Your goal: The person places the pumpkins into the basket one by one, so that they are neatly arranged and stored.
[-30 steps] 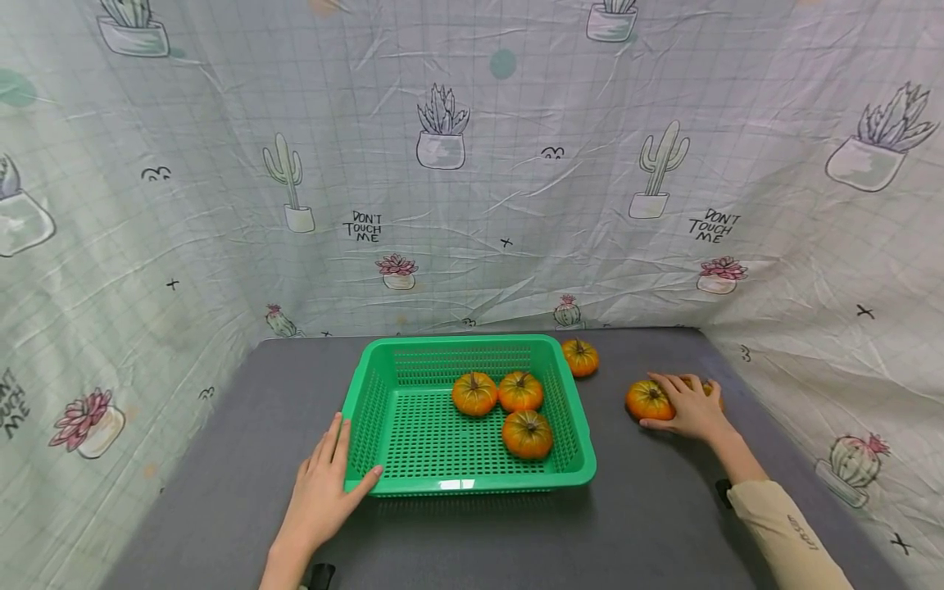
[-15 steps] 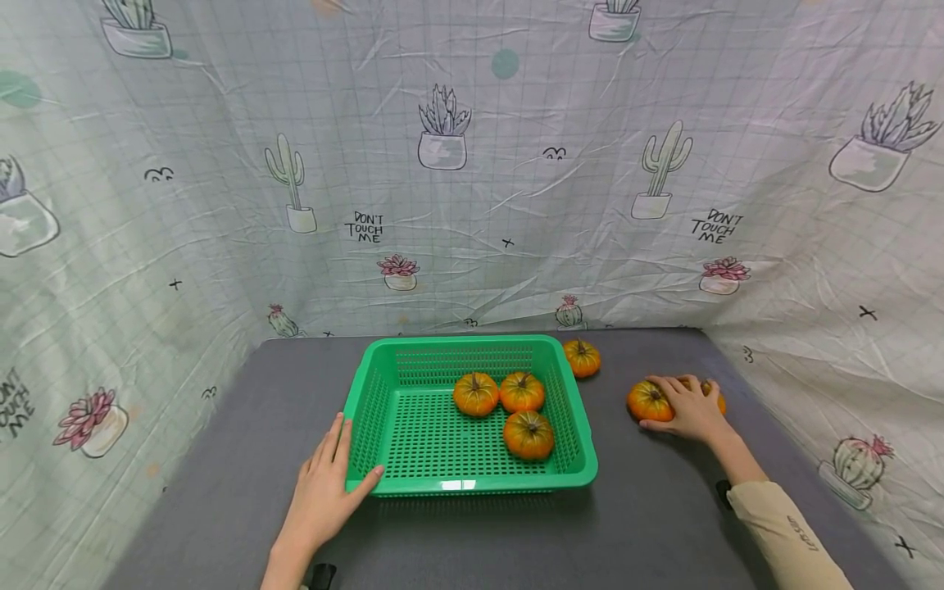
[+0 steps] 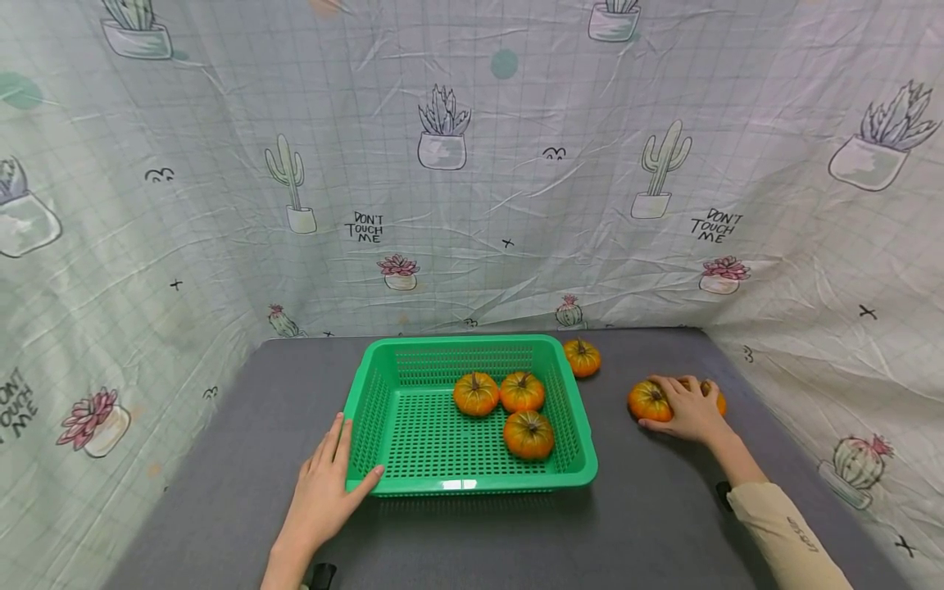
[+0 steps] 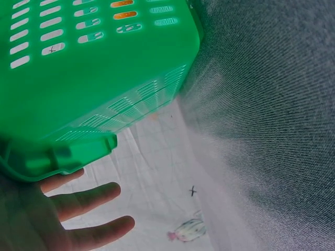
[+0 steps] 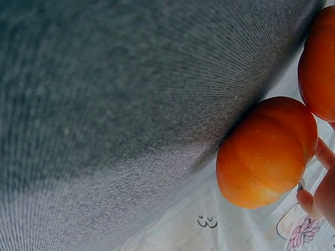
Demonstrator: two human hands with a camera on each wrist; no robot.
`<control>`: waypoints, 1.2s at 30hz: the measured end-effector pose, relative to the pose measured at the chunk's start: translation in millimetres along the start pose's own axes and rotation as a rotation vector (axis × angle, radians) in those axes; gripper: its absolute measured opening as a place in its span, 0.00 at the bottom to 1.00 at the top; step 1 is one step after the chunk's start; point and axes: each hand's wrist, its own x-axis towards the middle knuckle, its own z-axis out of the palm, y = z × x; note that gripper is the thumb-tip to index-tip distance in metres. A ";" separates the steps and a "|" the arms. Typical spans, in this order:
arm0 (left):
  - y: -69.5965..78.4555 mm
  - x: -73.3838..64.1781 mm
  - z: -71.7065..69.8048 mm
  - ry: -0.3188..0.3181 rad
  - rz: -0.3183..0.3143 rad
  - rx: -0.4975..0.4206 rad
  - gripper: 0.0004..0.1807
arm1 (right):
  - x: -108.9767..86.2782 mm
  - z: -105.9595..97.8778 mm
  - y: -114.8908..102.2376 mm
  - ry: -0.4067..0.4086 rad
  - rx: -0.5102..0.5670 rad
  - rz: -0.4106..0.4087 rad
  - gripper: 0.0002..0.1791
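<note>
- Basket [image 3: 509, 482] in green plastic stands at the lower centre of the frame, with three orange pumpkins [image 3: 521, 392] toward its right side
- Your left hand [image 3: 322, 483], lower left, has straight, spread fingers at the basket's left rim, thumb over its lower-left corner
- Your right hand [image 3: 692, 407], at right of the frame, curls thumb and finger round one pumpkin [image 3: 647, 401]; how firmly, you cannot tell
- Its other fingers lie over a second pumpkin [image 5: 267, 151] just beside that
- Another pumpkin [image 3: 582, 359] sits just outside the basket's upper-right corner, on your grey table [image 3: 295, 393]
</note>
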 end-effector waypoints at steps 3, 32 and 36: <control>0.3 -0.4 -0.3 -0.006 -0.003 -0.008 0.48 | -0.4 1.3 0.3 0.004 0.001 0.001 0.43; -1.3 0.0 1.5 0.004 0.004 -0.018 0.47 | -3.0 -8.8 -7.3 0.035 0.027 -0.005 0.42; -1.4 0.0 1.9 0.000 0.002 -0.023 0.47 | -3.0 -11.1 -10.9 0.065 0.045 -0.014 0.41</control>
